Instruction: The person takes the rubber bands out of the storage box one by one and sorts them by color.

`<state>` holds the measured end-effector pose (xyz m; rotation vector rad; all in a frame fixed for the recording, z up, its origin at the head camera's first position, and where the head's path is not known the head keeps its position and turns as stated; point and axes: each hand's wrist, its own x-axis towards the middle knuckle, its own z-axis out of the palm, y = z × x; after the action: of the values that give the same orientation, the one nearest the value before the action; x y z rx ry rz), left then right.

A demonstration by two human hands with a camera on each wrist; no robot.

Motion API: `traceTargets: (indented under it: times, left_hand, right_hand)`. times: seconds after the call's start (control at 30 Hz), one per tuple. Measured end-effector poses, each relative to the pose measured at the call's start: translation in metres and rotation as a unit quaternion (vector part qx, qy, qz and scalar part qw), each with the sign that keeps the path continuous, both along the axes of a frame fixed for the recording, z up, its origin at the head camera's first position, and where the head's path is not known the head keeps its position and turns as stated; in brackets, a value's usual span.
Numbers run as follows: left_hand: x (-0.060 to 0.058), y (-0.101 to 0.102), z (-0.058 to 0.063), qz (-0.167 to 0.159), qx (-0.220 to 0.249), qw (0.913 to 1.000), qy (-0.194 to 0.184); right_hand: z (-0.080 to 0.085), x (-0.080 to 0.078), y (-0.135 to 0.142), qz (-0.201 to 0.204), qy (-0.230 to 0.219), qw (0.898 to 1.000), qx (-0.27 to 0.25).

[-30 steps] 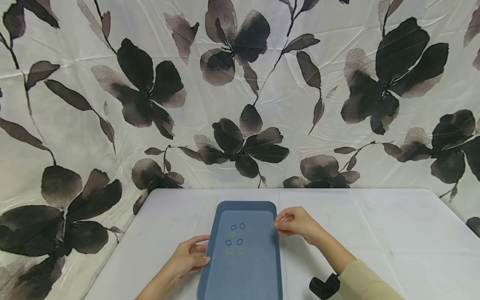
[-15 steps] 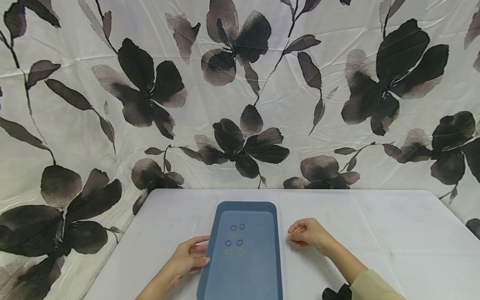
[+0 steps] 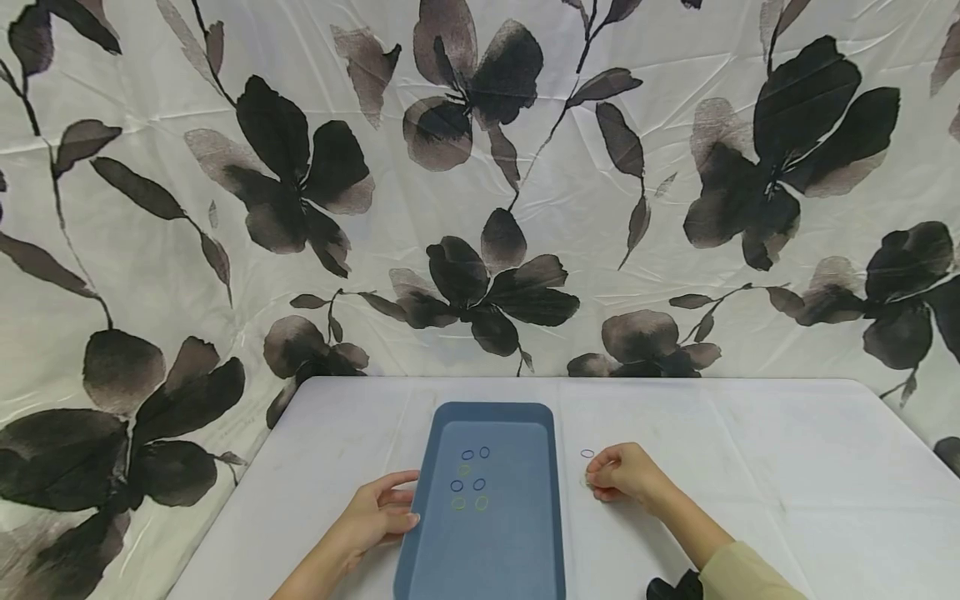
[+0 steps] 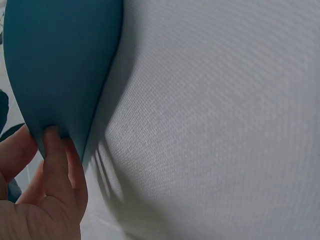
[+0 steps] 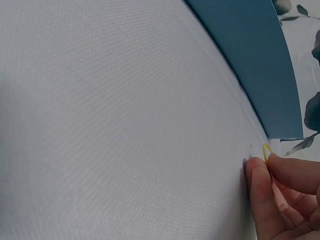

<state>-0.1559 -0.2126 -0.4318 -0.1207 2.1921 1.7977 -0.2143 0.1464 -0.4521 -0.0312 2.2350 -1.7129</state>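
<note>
A blue tray [image 3: 480, 550] lies lengthwise on the white table, with several thin blue and yellow rubber bands in its far half. Among them are a blue band [image 3: 479, 484] and a yellow band [image 3: 482, 502]. At the tray's left edge, my left hand [image 3: 378, 512] holds the side; the left wrist view has its thumb and fingertips at the tray wall [image 4: 65, 65]. Right of the tray, just over the table, my right hand [image 3: 626, 473] pinches a yellow rubber band [image 5: 266, 149] between thumb and fingers. Beside those fingertips lies one blue rubber band [image 3: 587, 453].
White cloth [image 3: 750, 467] covers the table. Behind it hangs a curtain [image 3: 637, 217] with dark flower prints. A black object [image 3: 675, 586] shows by the right sleeve [image 3: 746, 573].
My right hand has moved from the tray's right rim, where it held a yellow band, rightward over the table. A blue band now shows beside it. My left hand stays in place.
</note>
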Motion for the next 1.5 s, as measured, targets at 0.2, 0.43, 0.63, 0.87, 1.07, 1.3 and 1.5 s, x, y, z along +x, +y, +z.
traceTargets:
  times: [0.2, 0.43, 0.63, 0.87, 1.07, 1.3, 1.5]
  left_hand:
    - [0.000, 0.000, -0.001, 0.000, 0.006, 1.0000, 0.003]
    - [0.001, 0.001, -0.001, 0.005, 0.005, 1.0000, 0.002]
    - [-0.001, 0.001, -0.002, 0.001, 0.007, 1.0000, -0.002]
    - [0.000, 0.001, -0.001, 0.005, 0.003, 1.0000, -0.005]
    - [0.000, 0.001, 0.001, 0.007, 0.004, 1.0000, -0.003]
    - [-0.001, 0.000, 0.000, 0.003, 0.007, 1.0000, 0.001]
    - [-0.001, 0.001, 0.000, 0.002, 0.008, 1.0000, -0.003]
  right_hand:
    - [0.001, -0.002, 0.001, 0.006, -0.003, 1.000, 0.013]
    - [0.005, -0.006, 0.000, -0.010, -0.008, 0.996, 0.087]
    - [0.014, -0.012, 0.006, 0.007, -0.007, 0.992, 0.125]
    - [0.029, -0.020, 0.003, 0.017, -0.007, 0.992, 0.122]
    - [0.044, -0.031, -0.007, 0.024, -0.006, 0.995, 0.101]
    - [0.055, -0.041, -0.028, 0.029, -0.001, 0.996, 0.081]
    - [0.056, -0.043, -0.053, 0.041, 0.013, 0.997, 0.059]
